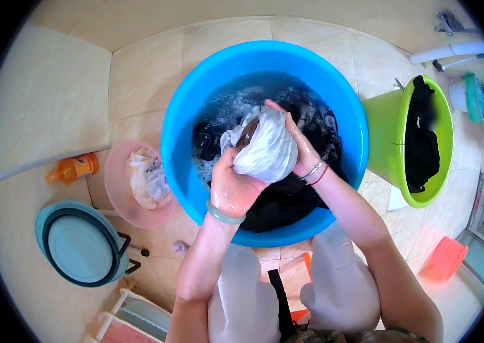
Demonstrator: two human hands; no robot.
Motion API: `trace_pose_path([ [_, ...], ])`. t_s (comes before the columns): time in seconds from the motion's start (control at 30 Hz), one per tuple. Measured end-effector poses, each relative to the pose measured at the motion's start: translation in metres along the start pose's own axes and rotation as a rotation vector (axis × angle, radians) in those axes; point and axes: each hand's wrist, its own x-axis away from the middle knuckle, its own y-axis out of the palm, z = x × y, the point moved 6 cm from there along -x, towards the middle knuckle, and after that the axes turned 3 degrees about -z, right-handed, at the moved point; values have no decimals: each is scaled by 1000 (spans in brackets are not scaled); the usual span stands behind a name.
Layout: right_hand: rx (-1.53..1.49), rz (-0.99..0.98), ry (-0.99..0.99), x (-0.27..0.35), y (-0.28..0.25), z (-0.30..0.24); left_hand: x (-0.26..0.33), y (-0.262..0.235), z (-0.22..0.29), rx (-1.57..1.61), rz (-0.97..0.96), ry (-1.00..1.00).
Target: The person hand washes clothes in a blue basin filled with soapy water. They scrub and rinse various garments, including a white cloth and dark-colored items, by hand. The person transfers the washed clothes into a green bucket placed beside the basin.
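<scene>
Between my two hands is a bunched wet white cloth (270, 147) with a small brown patch showing on its left side; its full shape is folded away. My left hand (233, 184), with a pale green bangle at the wrist, cups it from the lower left. From the right, my right hand (302, 143) presses against it, thin bracelets on the wrist. Both hold it above a large blue tub (264, 50). Inside the tub, dark clothes (284, 208) soak in sudsy, cloudy water (227, 94).
To the right stands a lime-green bucket (384, 137) with black clothing (422, 143) in it. At left are a pink basin (117, 200) holding light cloths (149, 177), an orange bottle (73, 168) and a teal folding basin (82, 246). A coral bin (446, 258) sits lower right.
</scene>
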Motion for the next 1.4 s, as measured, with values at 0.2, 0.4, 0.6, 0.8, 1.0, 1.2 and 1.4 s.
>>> trace_pose_path([
  [0.2,340,-257,74,-1,33,-4,-8,-35,-9,-4,-88,-134],
  [0.4,725,-48,-325,20,47,-16,-1,-45,-20,-34,-68,-65],
  [0.6,74,207,-162,25,15,10,-3,-37,-5,-486,356,449],
  [0.8,-283,202,109,19,11,40,10,0,13,-1252,317,1049],
  [1.0,-338,-142,242,20,20,39,27,32,0,-1638,-61,1223],
  [1.2,-229,-100,543,26,28,45,40,39,-13,-1875,-329,1249],
  [1.4,187,-150,591,29,39,38,57,52,-24,-1970,-687,1237],
])
